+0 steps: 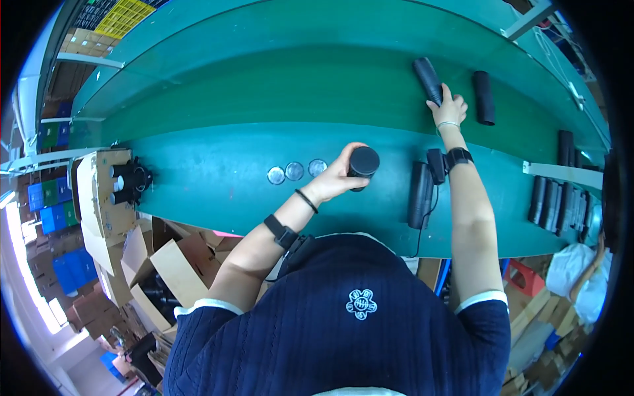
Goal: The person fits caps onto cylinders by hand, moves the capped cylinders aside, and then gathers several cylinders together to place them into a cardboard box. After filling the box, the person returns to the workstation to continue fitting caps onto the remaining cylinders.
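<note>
Upright in my left hand is a black cylinder, its round flat top facing up. The fingers and thumb wrap its sides. My right hand reaches far forward, thumb and fingers around the near end of another black cylinder, which lies tilted on the darker green strip. To its right lies a similar black cylinder, untouched. Several round discs with a shiny, clear look sit in a row on the bench, left of my left hand. A further black cylinder lies near my right forearm.
The green bench runs across in front of me, with the darker strip behind it. Several black cylinders line up at the right end. A carton with black cylinders stands at the left end. Open boxes crowd below left.
</note>
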